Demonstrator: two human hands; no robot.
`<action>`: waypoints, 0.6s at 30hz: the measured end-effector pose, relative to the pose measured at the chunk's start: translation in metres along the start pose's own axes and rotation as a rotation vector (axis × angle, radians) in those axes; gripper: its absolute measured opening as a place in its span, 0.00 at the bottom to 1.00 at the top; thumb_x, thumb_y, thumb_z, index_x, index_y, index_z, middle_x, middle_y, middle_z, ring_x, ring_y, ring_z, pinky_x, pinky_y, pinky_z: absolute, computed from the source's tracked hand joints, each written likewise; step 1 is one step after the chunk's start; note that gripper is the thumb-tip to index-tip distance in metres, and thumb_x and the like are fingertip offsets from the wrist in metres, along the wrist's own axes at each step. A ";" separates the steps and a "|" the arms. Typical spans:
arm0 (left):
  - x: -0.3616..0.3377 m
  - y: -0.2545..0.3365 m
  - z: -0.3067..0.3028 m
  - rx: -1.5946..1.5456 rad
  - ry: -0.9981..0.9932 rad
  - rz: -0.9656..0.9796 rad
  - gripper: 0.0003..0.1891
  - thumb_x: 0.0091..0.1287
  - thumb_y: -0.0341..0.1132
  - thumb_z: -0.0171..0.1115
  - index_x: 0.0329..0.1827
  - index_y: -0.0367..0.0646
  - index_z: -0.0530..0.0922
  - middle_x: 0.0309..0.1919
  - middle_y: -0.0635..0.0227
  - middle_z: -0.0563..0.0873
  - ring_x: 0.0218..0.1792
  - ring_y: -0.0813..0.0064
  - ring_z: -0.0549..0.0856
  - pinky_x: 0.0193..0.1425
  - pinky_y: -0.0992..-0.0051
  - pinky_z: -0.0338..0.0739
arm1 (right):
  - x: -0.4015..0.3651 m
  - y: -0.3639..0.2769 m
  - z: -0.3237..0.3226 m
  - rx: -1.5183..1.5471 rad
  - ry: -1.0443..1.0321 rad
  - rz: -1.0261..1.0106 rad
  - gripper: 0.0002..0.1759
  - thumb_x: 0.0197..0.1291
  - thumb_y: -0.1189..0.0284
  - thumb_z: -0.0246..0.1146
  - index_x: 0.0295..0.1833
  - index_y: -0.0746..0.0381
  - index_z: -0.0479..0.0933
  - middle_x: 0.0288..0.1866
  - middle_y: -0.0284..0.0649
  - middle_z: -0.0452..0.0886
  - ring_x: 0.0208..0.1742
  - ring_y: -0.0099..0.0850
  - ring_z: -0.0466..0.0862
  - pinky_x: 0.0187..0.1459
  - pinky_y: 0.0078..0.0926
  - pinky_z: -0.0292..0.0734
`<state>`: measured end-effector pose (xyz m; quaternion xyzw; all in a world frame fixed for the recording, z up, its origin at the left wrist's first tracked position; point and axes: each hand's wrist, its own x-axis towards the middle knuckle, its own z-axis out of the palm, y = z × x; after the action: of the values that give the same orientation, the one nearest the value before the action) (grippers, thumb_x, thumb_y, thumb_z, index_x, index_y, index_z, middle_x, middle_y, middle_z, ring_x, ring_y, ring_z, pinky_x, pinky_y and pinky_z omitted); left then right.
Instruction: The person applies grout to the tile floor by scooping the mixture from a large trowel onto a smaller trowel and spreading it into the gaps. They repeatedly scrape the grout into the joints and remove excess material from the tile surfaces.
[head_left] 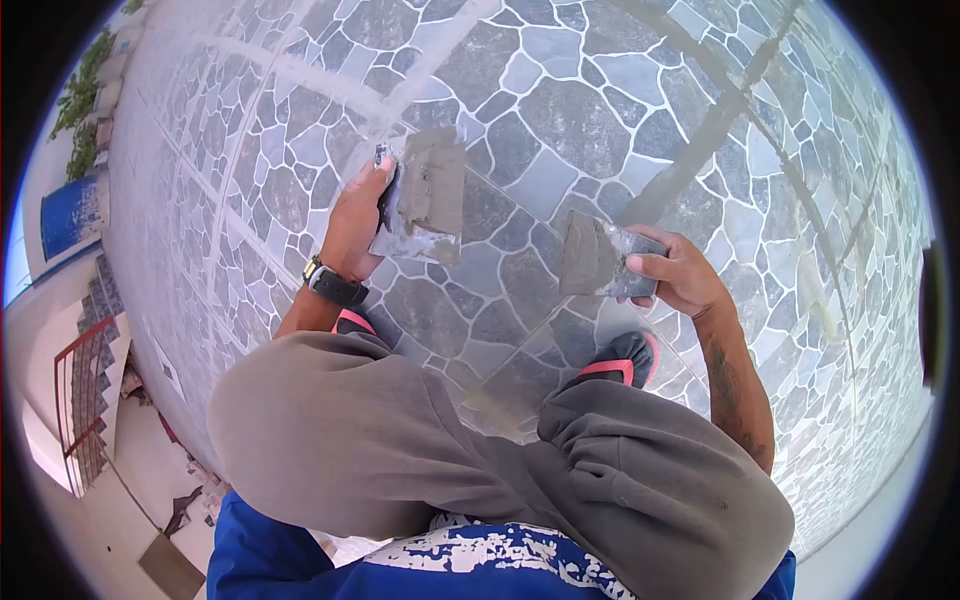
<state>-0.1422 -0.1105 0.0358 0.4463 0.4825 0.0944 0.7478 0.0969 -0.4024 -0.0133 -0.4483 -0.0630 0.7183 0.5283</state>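
My left hand (pixel 355 215) is closed around the handle of a rectangular trowel (pixel 440 248), its metal blade turned up toward me. A thick layer of wet grey mortar (pixel 430 185) covers most of that blade. In my right hand (pixel 680 272) is a flat, rectangular scraper (pixel 640 250), gripped at its right edge with the thumb on top. Grey mortar is smeared across the scraper's left half. Both tools are held over the patterned stone-look tile floor (pixel 575 115), a short gap apart.
Wide grey mortar bands (pixel 690 165) run along tile joints at the upper right, with paler bands (pixel 430 60) at the upper left. My sandalled foot (pixel 625 360) rests below the scraper. At far left are stairs with a red railing (pixel 85 385) and a blue panel (pixel 72 220).
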 end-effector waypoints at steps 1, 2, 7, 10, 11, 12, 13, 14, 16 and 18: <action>0.001 -0.006 -0.007 -0.024 -0.024 -0.020 0.19 0.78 0.43 0.50 0.65 0.41 0.72 0.47 0.69 0.82 0.44 0.80 0.83 0.44 0.75 0.81 | 0.000 0.000 0.003 0.007 0.029 0.012 0.29 0.62 0.71 0.66 0.66 0.72 0.68 0.42 0.44 0.83 0.36 0.32 0.86 0.25 0.24 0.72; 0.002 -0.011 -0.014 -0.059 -0.046 -0.029 0.19 0.78 0.43 0.50 0.65 0.41 0.71 0.47 0.69 0.82 0.44 0.81 0.83 0.45 0.76 0.80 | 0.003 0.001 0.005 0.059 0.054 0.014 0.31 0.61 0.73 0.67 0.67 0.73 0.66 0.43 0.45 0.83 0.36 0.34 0.86 0.26 0.25 0.74; 0.016 -0.012 -0.036 -0.141 -0.123 -0.077 0.19 0.78 0.43 0.50 0.64 0.41 0.72 0.45 0.71 0.83 0.44 0.82 0.82 0.46 0.77 0.80 | 0.026 -0.008 0.059 -0.041 0.187 -0.076 0.31 0.60 0.75 0.66 0.67 0.74 0.66 0.44 0.47 0.83 0.35 0.34 0.85 0.29 0.24 0.75; 0.038 -0.007 -0.055 -0.087 -0.152 -0.076 0.22 0.78 0.46 0.50 0.67 0.40 0.71 0.53 0.67 0.82 0.49 0.79 0.82 0.51 0.75 0.78 | 0.044 -0.026 0.093 -0.148 0.282 -0.098 0.29 0.59 0.76 0.64 0.65 0.73 0.67 0.42 0.46 0.83 0.32 0.30 0.81 0.31 0.24 0.74; 0.047 -0.003 -0.062 -0.098 -0.173 -0.072 0.22 0.78 0.45 0.51 0.66 0.40 0.71 0.52 0.68 0.82 0.49 0.79 0.82 0.51 0.75 0.78 | 0.047 -0.032 0.101 -0.190 0.326 -0.097 0.28 0.59 0.76 0.64 0.64 0.73 0.68 0.41 0.45 0.83 0.30 0.28 0.80 0.32 0.24 0.74; 0.051 0.005 -0.066 -0.109 -0.196 -0.078 0.22 0.78 0.45 0.51 0.66 0.40 0.71 0.52 0.68 0.82 0.48 0.80 0.82 0.51 0.75 0.78 | 0.047 -0.038 0.109 -0.248 0.388 -0.092 0.27 0.59 0.75 0.63 0.63 0.73 0.69 0.39 0.44 0.83 0.30 0.27 0.79 0.33 0.24 0.73; 0.057 0.009 -0.071 -0.119 -0.221 -0.084 0.22 0.77 0.45 0.51 0.66 0.40 0.71 0.51 0.69 0.82 0.48 0.80 0.82 0.51 0.75 0.78 | 0.045 -0.045 0.116 -0.306 0.451 -0.084 0.26 0.59 0.75 0.63 0.62 0.73 0.70 0.38 0.43 0.82 0.29 0.25 0.77 0.33 0.24 0.73; 0.064 0.007 -0.076 -0.082 -0.242 -0.082 0.21 0.78 0.44 0.50 0.66 0.40 0.71 0.51 0.70 0.82 0.47 0.81 0.82 0.50 0.76 0.78 | 0.040 -0.049 0.121 -0.362 0.511 -0.077 0.25 0.59 0.74 0.62 0.61 0.72 0.70 0.37 0.41 0.82 0.29 0.24 0.76 0.34 0.23 0.72; 0.075 0.010 -0.092 -0.003 -0.282 -0.081 0.19 0.79 0.41 0.49 0.66 0.41 0.71 0.49 0.71 0.83 0.46 0.83 0.82 0.49 0.78 0.79 | 0.033 -0.055 0.132 -0.558 0.598 0.026 0.20 0.66 0.69 0.57 0.58 0.71 0.73 0.36 0.40 0.82 0.30 0.23 0.76 0.35 0.23 0.72; 0.082 0.007 -0.102 -0.024 -0.310 -0.154 0.19 0.79 0.41 0.49 0.66 0.41 0.72 0.49 0.71 0.83 0.45 0.83 0.82 0.49 0.78 0.79 | 0.019 -0.058 0.136 -0.464 0.620 0.098 0.21 0.72 0.64 0.52 0.57 0.72 0.73 0.37 0.41 0.82 0.31 0.25 0.77 0.36 0.24 0.73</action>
<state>-0.1800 -0.0011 -0.0255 0.4082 0.3930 -0.0276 0.8235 0.0407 -0.3096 0.0885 -0.7540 -0.0396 0.5398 0.3722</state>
